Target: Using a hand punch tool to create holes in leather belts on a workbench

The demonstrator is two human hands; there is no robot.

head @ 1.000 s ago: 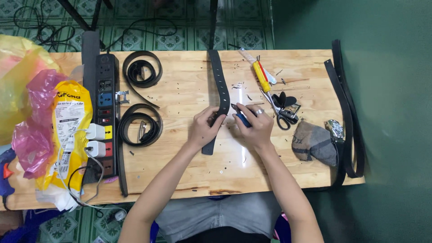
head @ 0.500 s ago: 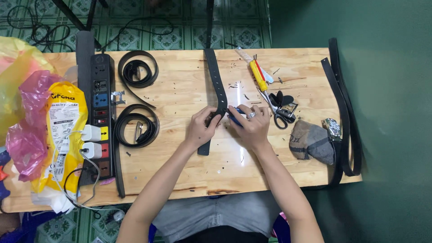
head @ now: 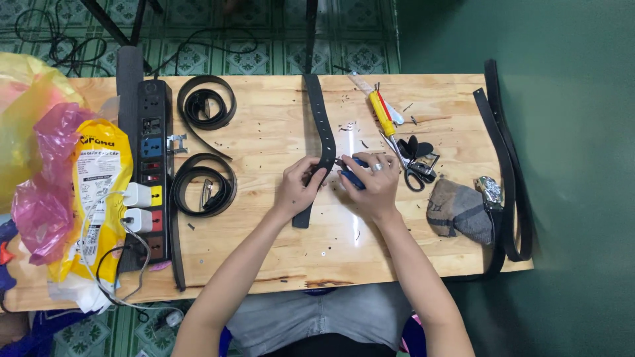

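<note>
At mid-desk my left hand (head: 299, 187) pinched the belt (head: 323, 142); my right hand (head: 372, 182) gripped a blue-handled tool (head: 350, 177). Bare wood lay toward the near edge; scissors (head: 411, 162) crowded the right.

Under my fingers is a black belt strap (head: 323, 135), flat and narrow, stretched down the middle of the wooden table (head: 278, 251) from its far edge toward me. It bends slightly where I grip it, and its near end, cut square, lies flat just past my left hand (head: 299, 188). My right hand (head: 370, 185) closes round a blue-handled tool (head: 352, 177) (its working end is hidden), set right against the strap's edge.
</note>
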